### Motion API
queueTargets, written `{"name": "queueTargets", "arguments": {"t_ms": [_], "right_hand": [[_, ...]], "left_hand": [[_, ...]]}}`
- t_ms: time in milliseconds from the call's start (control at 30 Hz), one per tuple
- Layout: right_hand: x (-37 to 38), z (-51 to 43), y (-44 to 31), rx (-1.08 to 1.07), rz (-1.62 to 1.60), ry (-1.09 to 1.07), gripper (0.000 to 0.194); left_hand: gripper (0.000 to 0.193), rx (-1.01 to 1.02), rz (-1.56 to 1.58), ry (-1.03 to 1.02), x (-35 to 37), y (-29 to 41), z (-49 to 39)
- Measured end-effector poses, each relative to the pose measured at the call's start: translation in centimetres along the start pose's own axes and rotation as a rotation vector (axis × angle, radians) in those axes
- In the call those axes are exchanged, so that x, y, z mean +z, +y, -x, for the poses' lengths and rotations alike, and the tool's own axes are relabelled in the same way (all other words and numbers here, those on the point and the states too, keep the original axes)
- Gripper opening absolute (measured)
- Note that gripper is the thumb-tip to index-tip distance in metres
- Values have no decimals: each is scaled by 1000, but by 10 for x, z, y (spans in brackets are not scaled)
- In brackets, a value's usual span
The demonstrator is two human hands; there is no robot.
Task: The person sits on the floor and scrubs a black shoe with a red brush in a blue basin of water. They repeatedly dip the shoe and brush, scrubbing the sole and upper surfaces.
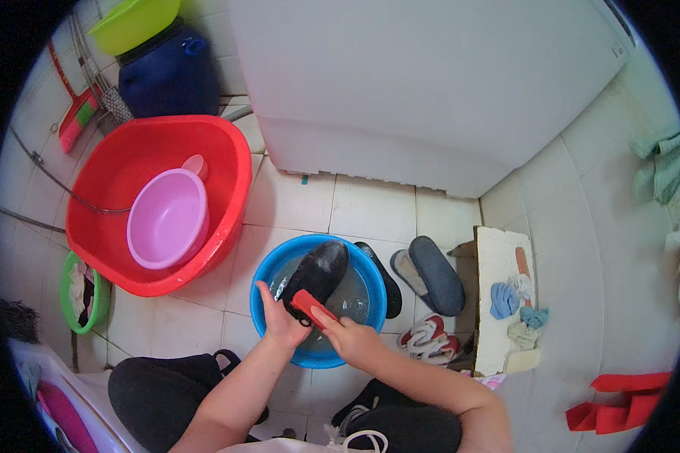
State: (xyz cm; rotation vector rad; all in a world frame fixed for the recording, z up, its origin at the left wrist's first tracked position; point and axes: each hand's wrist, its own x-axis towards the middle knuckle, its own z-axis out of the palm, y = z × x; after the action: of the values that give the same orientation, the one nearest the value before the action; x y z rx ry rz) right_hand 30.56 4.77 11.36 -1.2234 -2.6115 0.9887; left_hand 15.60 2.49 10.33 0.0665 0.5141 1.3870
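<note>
A black shoe [321,268] is held over the blue basin [379,272], its toe pointing away from me and a whitish patch on the toe. My left hand [282,320] grips the shoe at its near end, thumb spread out to the side. In my right hand [348,338] is a red scrubbing brush [313,307], pressed against the shoe near its laces; its bristles are hidden. Cloudy water [351,303] with a few bubbles stands in the basin. Just right of the basin a second black shoe [381,280] lies on the tiles, partly hidden by the rim.
Left stands a large red tub [226,164] holding a pink basin [169,218]. A green basket [99,306] sits beside it. Grey slippers [437,276] and red-and-white shoes [430,340] lie right, near a small white stand [493,266] with cloths. A white appliance [402,102] fills the back.
</note>
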Motion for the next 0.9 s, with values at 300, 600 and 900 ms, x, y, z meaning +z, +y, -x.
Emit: {"name": "queueTargets", "arguments": {"t_ms": [300,600,900], "right_hand": [[-6,0,5,-14,-6,4,59],[-10,0,12,-57,67,91,57],[-7,1,17,-92,77,260,52]], "left_hand": [[117,-16,9,39,20,2,2],[108,58,-1,40,21,-3,1],[104,47,15,-56,15,-14,1]]}}
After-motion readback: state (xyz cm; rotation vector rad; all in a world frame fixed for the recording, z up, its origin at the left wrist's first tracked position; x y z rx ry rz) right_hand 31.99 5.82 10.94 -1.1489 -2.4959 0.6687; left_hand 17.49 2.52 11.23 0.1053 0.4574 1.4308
